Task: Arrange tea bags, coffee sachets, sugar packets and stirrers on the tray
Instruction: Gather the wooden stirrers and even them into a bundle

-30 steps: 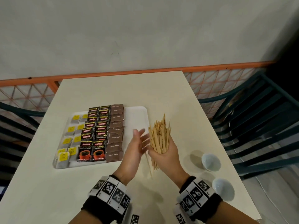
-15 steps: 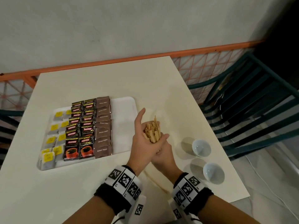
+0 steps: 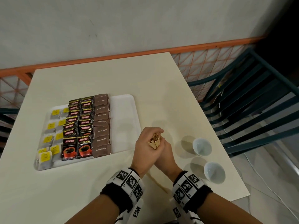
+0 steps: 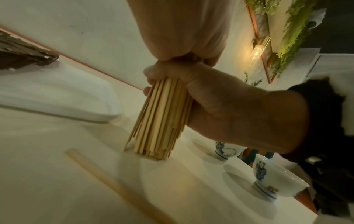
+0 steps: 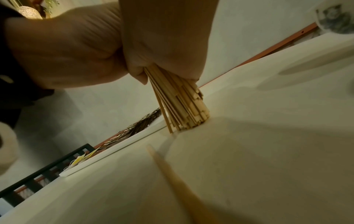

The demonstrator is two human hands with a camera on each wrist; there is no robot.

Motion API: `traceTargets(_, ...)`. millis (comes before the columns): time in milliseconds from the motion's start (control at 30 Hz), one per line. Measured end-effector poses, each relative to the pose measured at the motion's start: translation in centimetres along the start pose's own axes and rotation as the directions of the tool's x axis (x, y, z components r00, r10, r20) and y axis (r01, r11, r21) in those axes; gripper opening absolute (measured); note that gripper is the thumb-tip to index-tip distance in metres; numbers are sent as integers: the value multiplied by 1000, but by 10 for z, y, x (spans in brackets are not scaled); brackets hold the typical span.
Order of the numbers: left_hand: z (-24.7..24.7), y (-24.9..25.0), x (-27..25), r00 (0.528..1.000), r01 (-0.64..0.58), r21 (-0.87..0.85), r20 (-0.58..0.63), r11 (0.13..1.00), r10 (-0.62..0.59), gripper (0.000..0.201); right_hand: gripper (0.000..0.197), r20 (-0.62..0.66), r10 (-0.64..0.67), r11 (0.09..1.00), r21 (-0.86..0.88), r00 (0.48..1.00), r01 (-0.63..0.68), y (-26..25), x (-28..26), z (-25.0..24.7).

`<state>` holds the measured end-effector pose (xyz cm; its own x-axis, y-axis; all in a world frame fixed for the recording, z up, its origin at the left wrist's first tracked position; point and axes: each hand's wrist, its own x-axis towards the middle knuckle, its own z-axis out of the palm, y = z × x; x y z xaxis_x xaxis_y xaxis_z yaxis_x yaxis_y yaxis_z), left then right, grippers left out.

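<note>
Just off the tray's right edge, both the left hand and right hand clasp the stirrers upright, ends on the table. Tap until the ends sit flush, then gather the stray stirrer.

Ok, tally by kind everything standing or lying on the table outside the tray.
Cups: 2
Stirrer bundle: 1
Loose stirrer: 1
Total: 4
</note>
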<state>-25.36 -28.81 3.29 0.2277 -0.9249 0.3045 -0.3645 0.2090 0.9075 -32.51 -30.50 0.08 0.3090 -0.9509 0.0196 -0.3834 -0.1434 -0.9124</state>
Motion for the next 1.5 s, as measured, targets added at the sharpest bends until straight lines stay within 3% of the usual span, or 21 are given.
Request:
traceTargets(67,0,1,1,998,12,13,57,1000,-13,33,8,20,13,997,73,1000,-14,-4,-2,-3)
traceTargets(167,-8,8,2,987,-30,98,160,995,14,39,33,28,21,969,245,999,-27,-18,-4,-11)
traceTargets(233,-13,15,4,979,-157,177,159,972,129,43,18,2,-25,984,178,1000,24,-17,-3,-9)
traceTargets(267,-14,18,6,969,-227,222,149,948,197,43,9,2,-21,988,150,1000,21,-16,-2,-9)
traceTargets(333,-11,20,8,946,-319,341,165,884,278,43,25,-19,-22,997,76,1000,23,-8,0,-5)
traceTargets(400,-5,16,7,936,-346,498,241,795,256,41,45,-72,-14,999,-50,997,11,-11,-2,-3)
traceTargets(467,0,9,2,917,-384,604,335,698,215,41,51,-171,32,999,16,985,-29,-19,-5,-4)
traceTargets(633,2,5,0,883,-457,648,413,609,223,41,31,-109,159,970,200,981,-135,-16,-7,-8)
traceTargets(667,2,6,-1,889,-444,658,409,608,207,41,36,-100,153,973,188,983,-133,-11,-10,-7)
traceTargets(733,1,8,-2,913,-390,681,374,619,164,44,66,-48,129,986,108,990,-123,-5,-11,-6)
traceTargets(767,2,8,-3,925,-361,693,352,624,145,47,67,-56,92,996,28,994,-90,-4,-11,-6)
traceTargets(833,3,9,-4,936,-331,702,327,630,128,48,43,-63,94,996,14,994,-94,-9,-8,-8)
traceTargets(933,7,12,-5,932,-353,703,320,618,169,43,43,-13,67,993,-100,998,-68,-14,-5,-10)
traceTargets(1033,9,16,-7,936,-349,692,290,632,200,42,47,-93,65,997,-22,994,-67,-15,-8,-8)
traceTargets(1067,9,17,-7,936,-348,689,287,635,202,43,45,-114,109,990,106,988,-97,-15,-7,-8)
traceTargets(1100,9,18,-8,935,-352,690,291,633,202,43,40,-81,184,953,258,980,-158,-15,-7,-7)
traceTargets(1133,9,17,-7,934,-356,697,296,622,202,43,41,-5,194,937,298,981,-184,-19,-8,-9)
traceTargets(1233,8,12,-7,943,-322,731,301,601,139,44,65,-4,150,978,150,989,-147,-19,-9,-11)
traceTargets(1400,5,7,-8,928,-325,717,368,617,61,45,48,22,109,993,-40,994,-108,-13,-5,-7)
traceTargets(1500,3,10,-5,914,-319,651,403,689,42,44,46,60,60,987,-150,996,-50,-13,-2,-8)
